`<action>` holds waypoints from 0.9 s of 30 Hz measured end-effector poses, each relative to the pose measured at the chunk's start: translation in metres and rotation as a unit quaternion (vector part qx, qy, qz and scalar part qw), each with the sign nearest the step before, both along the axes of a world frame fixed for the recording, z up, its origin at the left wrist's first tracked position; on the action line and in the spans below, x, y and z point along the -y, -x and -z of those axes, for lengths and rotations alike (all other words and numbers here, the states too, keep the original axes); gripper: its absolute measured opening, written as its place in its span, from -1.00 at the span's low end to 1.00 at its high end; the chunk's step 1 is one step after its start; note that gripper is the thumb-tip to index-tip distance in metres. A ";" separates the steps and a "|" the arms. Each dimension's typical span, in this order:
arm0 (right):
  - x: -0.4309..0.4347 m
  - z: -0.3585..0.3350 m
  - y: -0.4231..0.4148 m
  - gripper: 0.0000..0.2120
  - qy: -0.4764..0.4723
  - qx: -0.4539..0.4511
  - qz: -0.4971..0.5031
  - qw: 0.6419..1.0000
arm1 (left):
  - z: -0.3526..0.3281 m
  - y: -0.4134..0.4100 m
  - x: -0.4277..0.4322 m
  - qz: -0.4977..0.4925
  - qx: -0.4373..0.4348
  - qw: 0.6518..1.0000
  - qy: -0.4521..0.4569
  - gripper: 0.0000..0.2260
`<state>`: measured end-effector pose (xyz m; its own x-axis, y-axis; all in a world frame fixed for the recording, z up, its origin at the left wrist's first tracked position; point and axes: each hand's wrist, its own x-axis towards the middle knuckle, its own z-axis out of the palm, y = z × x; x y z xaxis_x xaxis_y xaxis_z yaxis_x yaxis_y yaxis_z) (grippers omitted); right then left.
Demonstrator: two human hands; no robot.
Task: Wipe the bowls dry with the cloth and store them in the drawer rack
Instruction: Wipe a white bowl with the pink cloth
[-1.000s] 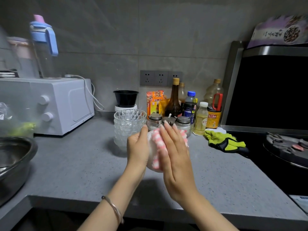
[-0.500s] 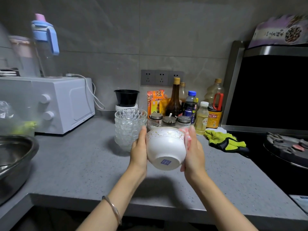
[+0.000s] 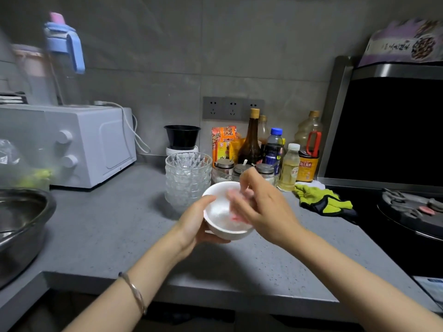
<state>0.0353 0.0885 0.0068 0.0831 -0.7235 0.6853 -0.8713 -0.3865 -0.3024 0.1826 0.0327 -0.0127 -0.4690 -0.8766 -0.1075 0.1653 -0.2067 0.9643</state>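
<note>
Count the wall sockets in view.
3, in a row on the wall: left socket, middle socket, right socket, its lower edge behind a brown bottle. None seems hidden.

Both arms are bare, from the left hand [image 3: 194, 226] and the right hand [image 3: 263, 212] back as far as can be seen. On the left wrist, near the front edge of the grey surface [image 3: 96, 236], sits a thin silver bracelet [image 3: 134, 292]. It is a slim, shiny band, a little twisted, loose on the wrist.
</note>
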 end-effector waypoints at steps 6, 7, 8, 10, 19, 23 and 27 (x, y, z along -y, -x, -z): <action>-0.006 -0.014 0.006 -0.66 -0.025 -0.211 0.003 0.977 | -0.005 0.006 -0.005 -0.084 -0.019 0.987 0.136 -0.82; -0.009 -0.015 0.008 -0.57 -0.042 -0.244 -0.007 0.969 | -0.004 0.007 -0.003 -0.097 -0.026 0.983 0.153 -0.82; -0.013 -0.016 0.011 -0.51 -0.064 -0.272 -0.018 0.960 | -0.002 0.008 -0.001 -0.111 -0.038 0.979 0.170 -0.85; -0.020 -0.013 0.014 -0.49 -0.094 -0.325 -0.016 0.941 | 0.000 0.009 0.001 -0.139 -0.067 0.967 0.201 -0.87; -0.023 0.021 -0.023 -0.72 -0.078 -0.176 -0.048 0.980 | 0.010 0.031 -0.003 -0.200 -0.107 0.957 0.178 -0.77; -0.019 0.010 0.020 -0.93 -0.027 -0.400 -0.040 0.915 | -0.001 0.009 0.000 -0.079 -0.028 0.973 0.214 -0.75; -0.019 0.000 0.028 -0.68 -0.032 -0.487 -0.006 0.873 | -0.011 0.002 0.001 -0.008 0.046 0.977 0.208 -0.78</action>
